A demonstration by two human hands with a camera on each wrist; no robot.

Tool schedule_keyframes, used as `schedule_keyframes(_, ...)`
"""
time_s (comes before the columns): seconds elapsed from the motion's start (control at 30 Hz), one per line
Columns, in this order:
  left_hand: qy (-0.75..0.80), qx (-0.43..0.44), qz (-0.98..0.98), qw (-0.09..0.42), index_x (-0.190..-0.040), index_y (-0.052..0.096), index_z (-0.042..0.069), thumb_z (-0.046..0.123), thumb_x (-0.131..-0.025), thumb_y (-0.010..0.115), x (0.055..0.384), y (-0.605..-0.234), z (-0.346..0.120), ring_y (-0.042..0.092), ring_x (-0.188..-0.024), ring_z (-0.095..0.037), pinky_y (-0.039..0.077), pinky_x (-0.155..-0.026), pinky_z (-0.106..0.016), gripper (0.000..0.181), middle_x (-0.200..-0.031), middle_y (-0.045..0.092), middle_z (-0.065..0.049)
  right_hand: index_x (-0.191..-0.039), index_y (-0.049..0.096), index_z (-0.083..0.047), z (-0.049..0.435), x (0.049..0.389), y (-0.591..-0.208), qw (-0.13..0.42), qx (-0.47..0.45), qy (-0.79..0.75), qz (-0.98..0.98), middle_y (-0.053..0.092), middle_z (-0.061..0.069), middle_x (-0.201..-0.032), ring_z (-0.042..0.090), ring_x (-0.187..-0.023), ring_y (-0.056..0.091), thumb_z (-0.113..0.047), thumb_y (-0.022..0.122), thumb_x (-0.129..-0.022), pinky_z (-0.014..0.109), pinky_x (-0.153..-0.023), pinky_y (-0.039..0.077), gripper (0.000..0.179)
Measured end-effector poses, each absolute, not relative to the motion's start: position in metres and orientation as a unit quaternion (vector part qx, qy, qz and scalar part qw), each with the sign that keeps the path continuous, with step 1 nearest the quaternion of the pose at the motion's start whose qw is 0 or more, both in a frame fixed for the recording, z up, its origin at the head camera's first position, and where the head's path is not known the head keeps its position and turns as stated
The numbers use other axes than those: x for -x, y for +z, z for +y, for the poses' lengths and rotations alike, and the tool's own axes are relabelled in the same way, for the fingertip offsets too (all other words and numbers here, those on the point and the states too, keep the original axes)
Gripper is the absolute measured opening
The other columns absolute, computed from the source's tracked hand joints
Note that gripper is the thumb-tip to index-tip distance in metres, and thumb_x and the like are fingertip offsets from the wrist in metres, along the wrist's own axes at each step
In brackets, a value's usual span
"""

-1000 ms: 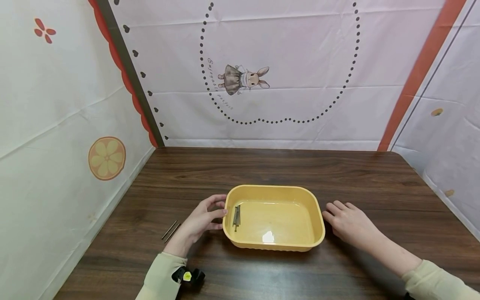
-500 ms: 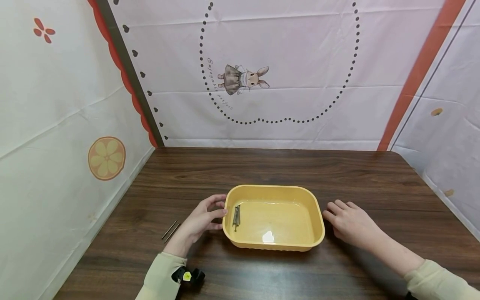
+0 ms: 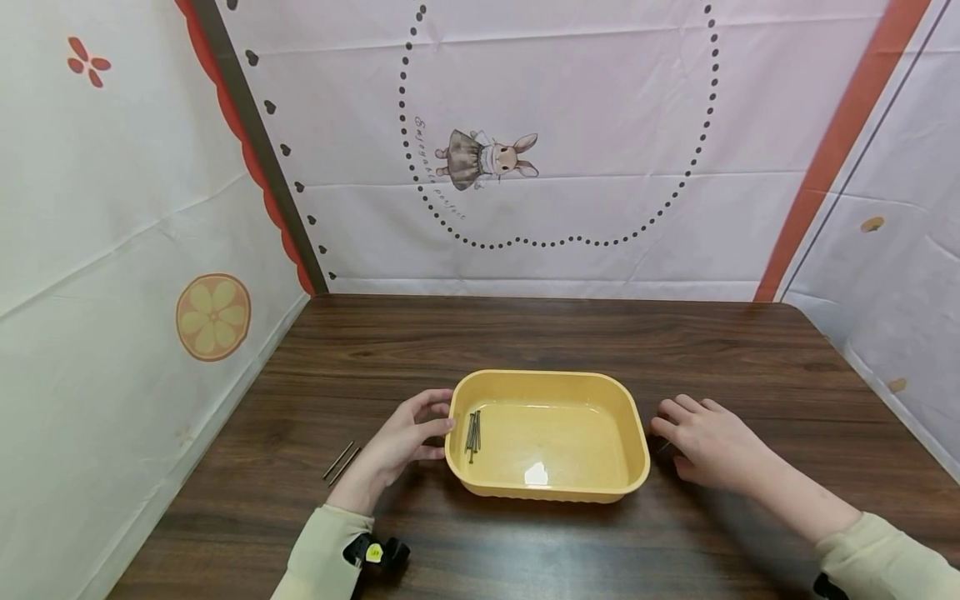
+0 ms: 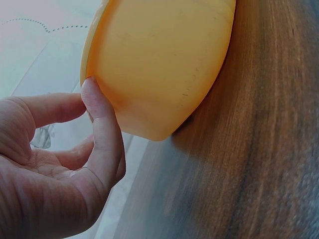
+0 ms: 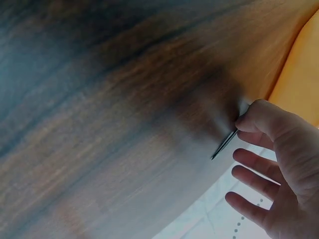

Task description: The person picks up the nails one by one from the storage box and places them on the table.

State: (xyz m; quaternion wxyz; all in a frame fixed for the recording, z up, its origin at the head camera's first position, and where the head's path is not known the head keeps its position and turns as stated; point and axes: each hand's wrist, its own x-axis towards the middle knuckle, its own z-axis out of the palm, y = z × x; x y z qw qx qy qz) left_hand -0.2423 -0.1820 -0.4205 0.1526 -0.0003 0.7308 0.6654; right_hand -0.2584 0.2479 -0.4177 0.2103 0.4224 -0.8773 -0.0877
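My left hand [image 3: 397,446] pinches the left rim of a yellow plastic basin [image 3: 558,433]; in the left wrist view the thumb and a finger meet at the basin's edge [image 4: 85,59]. Several thin metal nails [image 3: 473,435] lie bunched inside at its left end. Just off the basin's right side, my right hand [image 3: 705,442] is low over the table. Between its thumb and index finger it pinches a nail [image 5: 225,144], pointed end showing, while the other fingers spread apart in the right wrist view.
Two more nails [image 3: 341,461] lie on the dark wood table [image 3: 540,333] beside the left wrist. A printed white cloth [image 3: 600,167] hangs behind the table and along both sides. A small black camera [image 3: 386,552] sits on the left wrist.
My right hand has shifted slightly right, away from the basin, and a nail now shows in its fingers. The left hand and the basin have stayed put.
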Motion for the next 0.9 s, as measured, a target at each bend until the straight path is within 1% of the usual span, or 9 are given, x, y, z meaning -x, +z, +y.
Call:
schedule_keyframes(0.33,0.663,0.005,0.732,0.154,-0.142,0.045,0.006,0.006,-0.095,0.058,0.2425,-0.4193,-0.1823,0.061,-0.085,-0.014,0.057,-0.067,-0.026,0.049,-0.121,0.047,-0.012,-0.088,0.060,-0.017,0.2481,0.2592,-0.4169,0.218,-0.431,-0.087,-0.871,0.054,-0.002,-0.090,0.017,-0.082,0.050,-0.019,0.082,-0.055,0.029,-0.054,0.039,0.040)
schedule_keyframes(0.6,0.663,0.004,0.733,0.152,-0.142,0.046,0.006,0.006,-0.095,0.059,0.2420,-0.4193,-0.1822,0.061,-0.086,-0.013,0.057,-0.066,-0.026,0.049,-0.120,0.047,-0.011,-0.087,0.059,-0.018,0.2491,0.2605,-0.4148,0.236,-0.443,-0.082,-0.861,0.054,-0.001,-0.089,0.018,-0.083,0.051,-0.021,0.082,-0.051,0.032,-0.055,0.041,0.043)
schedule_keyframes(0.9,0.663,0.003,0.733,0.151,-0.142,0.046,0.006,0.006,-0.095,0.059,0.2425,-0.4197,-0.1823,0.061,-0.085,-0.013,0.057,-0.066,-0.026,0.049,-0.120,0.047,-0.012,-0.091,0.062,-0.019,0.2517,0.2606,-0.4109,0.215,-0.436,-0.087,-0.870,0.056,-0.001,-0.093,0.018,-0.086,0.052,-0.023,0.084,-0.054,0.034,-0.059,0.044,0.043)
